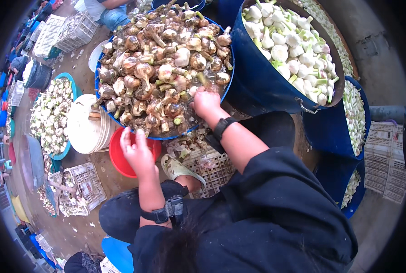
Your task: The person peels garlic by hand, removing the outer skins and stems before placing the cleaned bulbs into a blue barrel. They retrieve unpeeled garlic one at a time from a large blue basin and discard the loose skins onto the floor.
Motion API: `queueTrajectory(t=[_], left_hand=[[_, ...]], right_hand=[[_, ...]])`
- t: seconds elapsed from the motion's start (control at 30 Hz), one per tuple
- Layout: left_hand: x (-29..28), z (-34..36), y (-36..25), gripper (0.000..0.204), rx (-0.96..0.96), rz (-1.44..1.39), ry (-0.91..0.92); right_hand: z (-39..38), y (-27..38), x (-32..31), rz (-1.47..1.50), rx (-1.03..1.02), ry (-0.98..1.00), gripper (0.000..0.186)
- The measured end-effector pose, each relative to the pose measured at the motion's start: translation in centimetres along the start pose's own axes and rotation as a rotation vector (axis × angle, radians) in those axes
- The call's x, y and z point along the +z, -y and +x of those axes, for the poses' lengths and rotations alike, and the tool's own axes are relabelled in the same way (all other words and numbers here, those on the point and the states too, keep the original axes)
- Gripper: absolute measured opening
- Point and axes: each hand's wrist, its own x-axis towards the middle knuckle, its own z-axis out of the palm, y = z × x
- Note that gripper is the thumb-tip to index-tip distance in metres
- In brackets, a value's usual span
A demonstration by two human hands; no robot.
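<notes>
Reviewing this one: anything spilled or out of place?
Slightly: small pale scraps lie loose on the floor near the white lattice crate at lower left. Being outside any container, they look spilled.

A garlic-processing workshop: brown, uncleaned garlic bulbs (166,34) heap a blue-rimmed tub (97,78), trimmed white garlic bulbs (298,54) fill a big blue drum (253,77), and plastic crates (77,32) stand about the scrap-littered floor (75,234).
</notes>
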Motion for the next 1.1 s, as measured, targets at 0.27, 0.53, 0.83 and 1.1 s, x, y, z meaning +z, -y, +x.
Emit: queueTrajectory(t=[0.27, 0.53, 0.83, 1.1], left_hand=[[2.4, -2.8, -0.3, 0.046, -0.383, -0.031, 0.357], [2.3, -3.4, 2.2, 0.032, -0.022, 0.034, 0.520], [2.0, -3.0, 0.2, 0.018, -0.669, -0.286, 0.364], [0.6, -1.3, 1.5, 0.052, -0.398, 0.150, 0.921]], right_hand=[[-7.2, 1.1, -5.4, 0.861, -0.121, 0.105, 0.028], [-13.5, 2.6, -5.1, 0.391, -0.567, -0.017, 0.015], [-11.0, 2.9, -2.1, 0.977, -0.167, 0.294, 0.019], [-12.4, 1.6, -1.4, 1.200, -0.127, 0.205, 0.015]])
